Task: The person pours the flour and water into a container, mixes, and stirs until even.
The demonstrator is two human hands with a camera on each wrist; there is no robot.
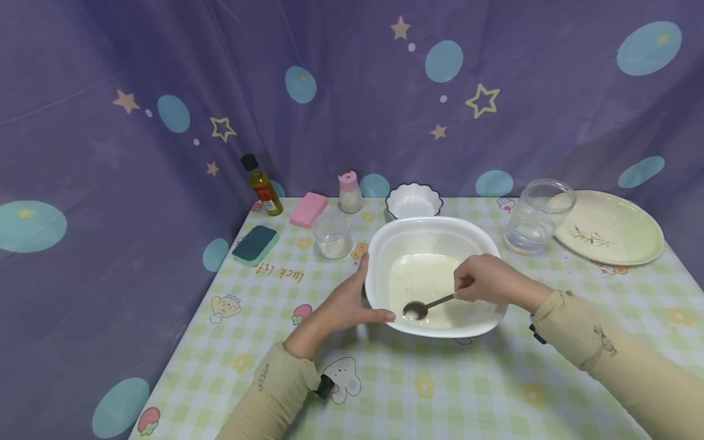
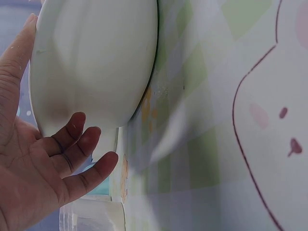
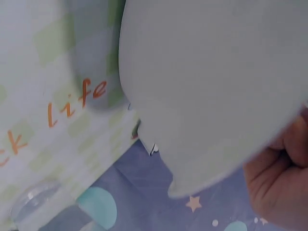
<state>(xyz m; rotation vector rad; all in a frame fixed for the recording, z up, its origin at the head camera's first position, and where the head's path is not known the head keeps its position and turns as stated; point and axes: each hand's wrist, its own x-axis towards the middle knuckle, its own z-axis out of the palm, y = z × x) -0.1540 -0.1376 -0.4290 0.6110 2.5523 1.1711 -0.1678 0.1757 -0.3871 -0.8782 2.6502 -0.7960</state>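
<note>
A big white basin (image 1: 434,229) stands on the table with pale, creamy liquid (image 1: 423,275) in it. My left hand (image 1: 343,302) holds the basin at its left side, thumb along the near rim. In the left wrist view, several fingers (image 2: 89,144) of that hand curve in toward the basin's outer wall. My right hand (image 1: 484,281) pinches the handle of a dark brown spoon (image 1: 416,310) over the basin. The spoon's bowl is low at the near left of the liquid, with some white stuff in it. The basin's wall (image 3: 207,96) hides the spoon in the right wrist view.
Behind the basin sit a scalloped white bowl (image 1: 414,201) and a pink-topped shaker (image 1: 349,192). To the left are a clear cup (image 1: 332,235), a pink sponge (image 1: 308,209), a green sponge (image 1: 256,244) and an oil bottle (image 1: 264,188). A clear jug (image 1: 533,220) and oval plate (image 1: 621,229) stand right.
</note>
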